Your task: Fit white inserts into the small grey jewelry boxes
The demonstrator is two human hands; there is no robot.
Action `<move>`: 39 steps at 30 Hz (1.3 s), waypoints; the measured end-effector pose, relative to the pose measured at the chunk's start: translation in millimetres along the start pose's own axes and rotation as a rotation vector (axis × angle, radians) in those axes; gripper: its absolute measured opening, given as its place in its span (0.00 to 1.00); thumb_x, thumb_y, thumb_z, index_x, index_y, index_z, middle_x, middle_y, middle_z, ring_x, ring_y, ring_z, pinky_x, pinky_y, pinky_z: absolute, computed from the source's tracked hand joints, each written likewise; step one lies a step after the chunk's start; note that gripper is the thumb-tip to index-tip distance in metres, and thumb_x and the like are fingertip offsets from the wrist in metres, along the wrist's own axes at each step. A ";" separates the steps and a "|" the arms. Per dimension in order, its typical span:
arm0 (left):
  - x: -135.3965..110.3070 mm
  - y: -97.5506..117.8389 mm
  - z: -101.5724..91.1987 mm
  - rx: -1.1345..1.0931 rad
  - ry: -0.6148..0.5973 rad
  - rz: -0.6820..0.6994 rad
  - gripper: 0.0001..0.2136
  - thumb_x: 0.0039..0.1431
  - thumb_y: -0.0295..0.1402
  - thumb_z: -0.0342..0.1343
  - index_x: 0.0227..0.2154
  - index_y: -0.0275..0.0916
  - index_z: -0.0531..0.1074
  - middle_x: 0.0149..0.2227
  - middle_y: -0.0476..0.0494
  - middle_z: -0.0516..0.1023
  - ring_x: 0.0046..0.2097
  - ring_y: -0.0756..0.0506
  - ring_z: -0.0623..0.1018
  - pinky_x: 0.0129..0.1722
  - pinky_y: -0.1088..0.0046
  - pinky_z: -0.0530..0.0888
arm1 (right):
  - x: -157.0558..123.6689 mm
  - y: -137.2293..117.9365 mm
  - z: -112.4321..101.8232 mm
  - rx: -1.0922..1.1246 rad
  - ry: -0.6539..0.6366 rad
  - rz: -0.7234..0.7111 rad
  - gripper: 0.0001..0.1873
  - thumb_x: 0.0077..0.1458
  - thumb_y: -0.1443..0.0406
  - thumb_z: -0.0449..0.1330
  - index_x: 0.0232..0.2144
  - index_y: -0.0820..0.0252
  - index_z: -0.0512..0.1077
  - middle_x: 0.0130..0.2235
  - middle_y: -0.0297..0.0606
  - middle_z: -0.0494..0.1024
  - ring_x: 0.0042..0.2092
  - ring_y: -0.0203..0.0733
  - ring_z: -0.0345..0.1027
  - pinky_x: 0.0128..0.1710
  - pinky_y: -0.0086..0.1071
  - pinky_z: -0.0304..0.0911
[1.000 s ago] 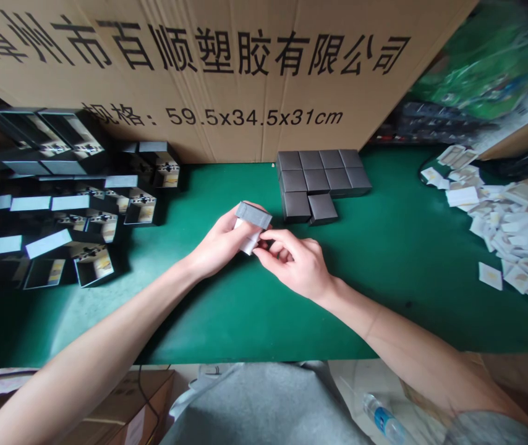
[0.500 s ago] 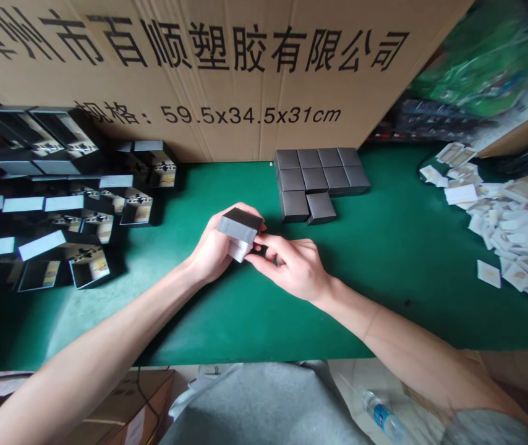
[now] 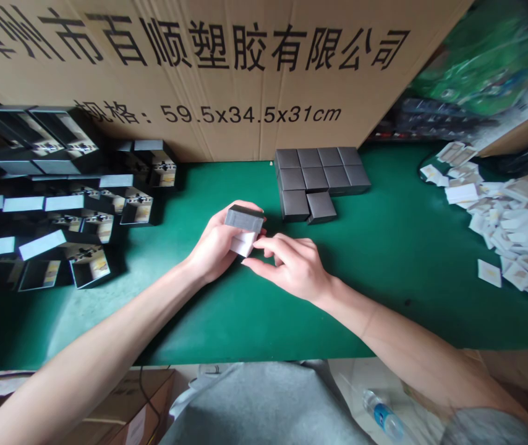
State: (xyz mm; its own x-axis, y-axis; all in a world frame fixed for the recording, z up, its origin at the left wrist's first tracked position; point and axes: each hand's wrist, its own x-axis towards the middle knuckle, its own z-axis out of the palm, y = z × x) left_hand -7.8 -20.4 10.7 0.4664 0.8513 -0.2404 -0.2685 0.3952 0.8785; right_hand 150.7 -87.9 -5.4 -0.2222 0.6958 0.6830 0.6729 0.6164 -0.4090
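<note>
Head view, left to right: open dark boxes [image 3: 83, 204] crowd the left of the green counter [image 3: 384, 272]. At the middle, your left hand [image 3: 215, 244] has its fingers closed around a small grey box [image 3: 244, 218], which it holds above the counter with the grey lid up and tilted slightly. A white piece [image 3: 244, 243] shows under the lid. Your right hand [image 3: 294, 269] sits just right of it and a little nearer you; its fingers [image 3: 268, 242] are curled, with the tips touching the white piece's right edge, and they grip nothing of their own. So the box lies to the left of those tips, its long edge running left to right. Closed grey boxes [image 3: 319, 179] stand beyond, and white cards [image 3: 509, 228] are heaped far right.
</note>
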 end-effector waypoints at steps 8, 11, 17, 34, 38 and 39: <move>0.8 3.0 -2.2 -0.028 -0.036 -0.084 0.15 0.45 0.27 0.64 0.39 0.38 0.75 0.36 0.47 0.79 0.33 0.51 0.77 0.31 0.78 0.73 | 1.2 -0.8 -0.7 0.014 -0.006 0.027 0.05 0.62 0.62 0.64 0.38 0.57 0.74 0.38 0.34 0.82 0.30 0.30 0.73 0.33 0.25 0.71; 0.4 5.1 -2.6 -0.076 -0.037 -0.136 0.17 0.46 0.28 0.66 0.42 0.39 0.76 0.37 0.47 0.79 0.33 0.51 0.77 0.32 0.78 0.74 | 1.5 -1.2 -0.4 0.010 0.028 0.019 0.05 0.62 0.62 0.64 0.38 0.57 0.74 0.37 0.33 0.82 0.29 0.30 0.73 0.32 0.25 0.71; -2.5 7.0 -0.2 -0.127 -0.061 -0.192 0.14 0.49 0.26 0.64 0.41 0.39 0.77 0.36 0.49 0.79 0.31 0.52 0.77 0.30 0.80 0.75 | 1.6 -0.9 -0.7 0.018 0.057 -0.016 0.06 0.61 0.62 0.65 0.38 0.57 0.73 0.36 0.32 0.82 0.28 0.29 0.73 0.32 0.25 0.71; -8.3 8.6 -3.3 -0.172 -0.329 -0.212 0.10 0.57 0.31 0.62 0.43 0.39 0.76 0.37 0.47 0.81 0.32 0.49 0.81 0.32 0.76 0.79 | -1.5 2.6 0.3 0.021 0.093 -0.086 0.09 0.58 0.63 0.66 0.38 0.56 0.70 0.31 0.29 0.79 0.26 0.29 0.72 0.29 0.25 0.70; -7.8 10.4 0.6 -0.176 -0.240 -0.212 0.13 0.54 0.29 0.65 0.43 0.37 0.75 0.37 0.47 0.81 0.32 0.50 0.81 0.32 0.79 0.79 | -0.5 2.9 -0.3 0.032 0.085 -0.040 0.08 0.59 0.63 0.66 0.39 0.55 0.71 0.33 0.30 0.79 0.28 0.30 0.73 0.31 0.26 0.72; -7.6 11.0 1.6 -0.176 -0.218 -0.212 0.13 0.54 0.29 0.65 0.43 0.37 0.75 0.37 0.47 0.81 0.32 0.50 0.81 0.32 0.79 0.78 | -0.1 2.9 -0.6 0.037 0.088 -0.039 0.08 0.58 0.64 0.66 0.39 0.56 0.71 0.33 0.31 0.79 0.29 0.31 0.74 0.32 0.26 0.73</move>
State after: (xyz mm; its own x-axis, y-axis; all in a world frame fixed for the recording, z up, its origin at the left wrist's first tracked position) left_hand -12.9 -23.1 22.9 0.6910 0.6578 -0.2997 -0.2786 0.6249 0.7293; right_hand 153.1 -86.4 -6.3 -0.1840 0.6368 0.7488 0.6384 0.6566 -0.4016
